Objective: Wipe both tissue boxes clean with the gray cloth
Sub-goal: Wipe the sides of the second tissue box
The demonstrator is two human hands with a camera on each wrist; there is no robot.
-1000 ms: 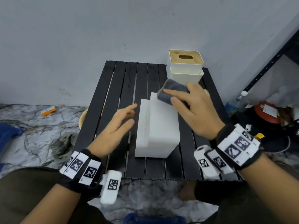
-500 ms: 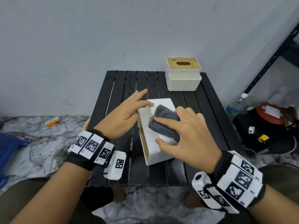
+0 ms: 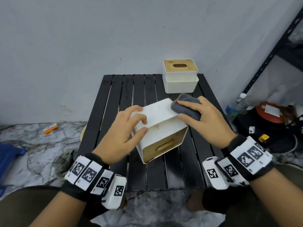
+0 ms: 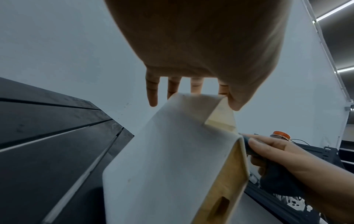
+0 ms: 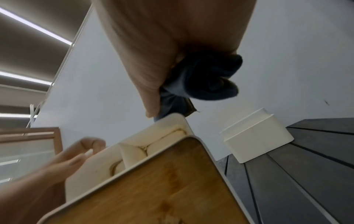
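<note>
Now the right hand (image 3: pixel 206 122), fingers curled round the bunched cloth (image 3: pixel 188 107), is pressing it against the far corner of the tipped box (image 3: pixel 162 128), whose wooden lid is facing the person. Left hand (image 3: pixel 121 133) is gripping that box's near-left edge. Second box (image 3: pixel 180 76) is standing upright at the table (image 3: pixel 118 99) back.

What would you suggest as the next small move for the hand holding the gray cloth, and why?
Probably drag the gray cloth back toward the person along the near tissue box's upturned white face. The right hand presses the cloth at that face's far corner, so most of it looks unwiped, and the left hand grips the opposite side, steadying the box for a stroke.
</note>
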